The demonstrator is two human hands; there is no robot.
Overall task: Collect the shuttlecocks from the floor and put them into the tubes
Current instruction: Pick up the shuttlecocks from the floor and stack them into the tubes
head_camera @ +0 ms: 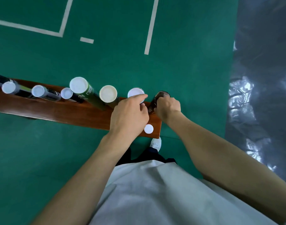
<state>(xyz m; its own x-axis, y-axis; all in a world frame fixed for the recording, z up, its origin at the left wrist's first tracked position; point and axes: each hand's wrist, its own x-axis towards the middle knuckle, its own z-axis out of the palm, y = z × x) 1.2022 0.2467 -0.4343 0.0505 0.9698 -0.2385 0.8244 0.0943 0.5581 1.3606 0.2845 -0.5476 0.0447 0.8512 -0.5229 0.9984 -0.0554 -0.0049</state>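
Observation:
Several shuttlecock tubes stand in a row on a brown wooden bench (66, 111). My right hand (167, 108) grips the rightmost tube (161, 95), a dark one with its top open, near the bench's right end. My left hand (129, 116) hovers beside it, index finger stretched onto the white cap of the neighbouring tube (135, 93). A loose white cap (148, 129) lies on the bench just below my left hand. No shuttlecock shows on the floor.
Capped tubes include a tall green one (81, 88) and a cream-capped one (108, 94). Green court floor with white lines (151, 25) surrounds the bench. Crumpled grey plastic sheeting (260, 78) covers the right side. My white shoe (156, 143) stands at the bench end.

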